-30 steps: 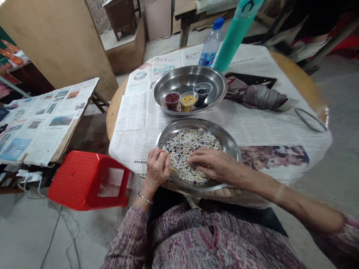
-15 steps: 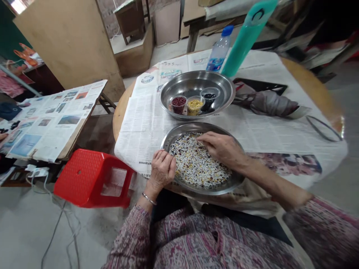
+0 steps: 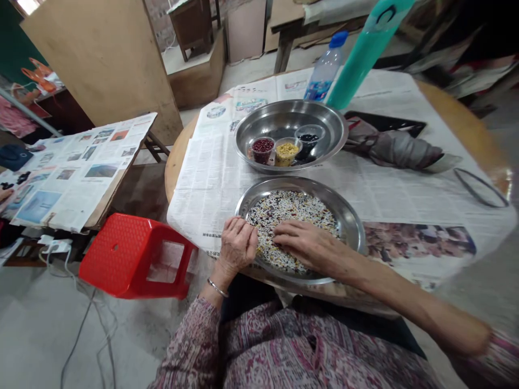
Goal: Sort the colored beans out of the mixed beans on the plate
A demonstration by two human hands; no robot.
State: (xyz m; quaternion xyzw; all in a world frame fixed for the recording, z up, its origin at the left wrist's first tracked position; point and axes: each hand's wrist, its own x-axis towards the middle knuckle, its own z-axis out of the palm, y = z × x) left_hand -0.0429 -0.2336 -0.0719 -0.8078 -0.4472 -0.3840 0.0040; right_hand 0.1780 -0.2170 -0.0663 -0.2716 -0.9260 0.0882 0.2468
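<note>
A round steel basin close in front of me holds mixed beans and grains, white, yellow, black and dark red. My left hand is closed on the basin's left rim, a bracelet on its wrist. Inside the basin, my right hand lies low over the grains with its fingers stretched out, fingertips touching them. A second steel basin behind holds a cup of red beans, a cup of yellow beans and a cup of black beans.
Newspaper covers the round table. A water bottle and a teal bottle stand behind the far basin. A folded grey umbrella lies to the right. On the floor at left is a red stool, beside another newspaper-covered table.
My right hand has moved toward me and slightly left across the grains, its fingers now flatter. My left hand stays on the rim. The view has shifted slightly.
</note>
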